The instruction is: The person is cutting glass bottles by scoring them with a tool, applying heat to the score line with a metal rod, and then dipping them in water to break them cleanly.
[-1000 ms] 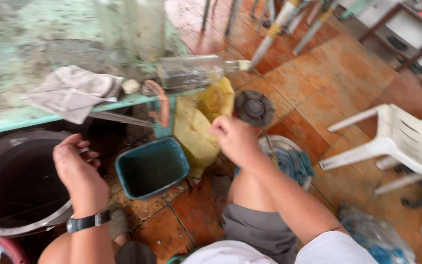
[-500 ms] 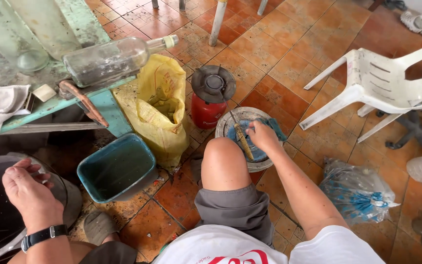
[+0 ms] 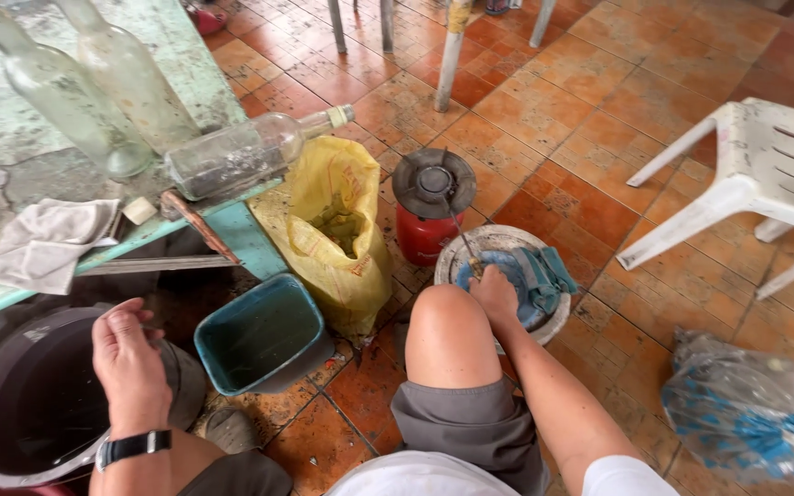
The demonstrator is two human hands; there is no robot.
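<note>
Our right hand (image 3: 493,292) closes on a thin, stiff metal rod (image 3: 459,234) in the round white bowl (image 3: 558,326) on the floor, best gripped low, while our left hand (image 3: 129,367) grips the large dark bucket's (image 3: 11,432) rim.

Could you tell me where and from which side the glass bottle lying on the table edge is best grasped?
Probably around the bottle's wide body, from above: it lies on its side with its neck poking over the table edge, and upright bottles crowd the far side.
</note>
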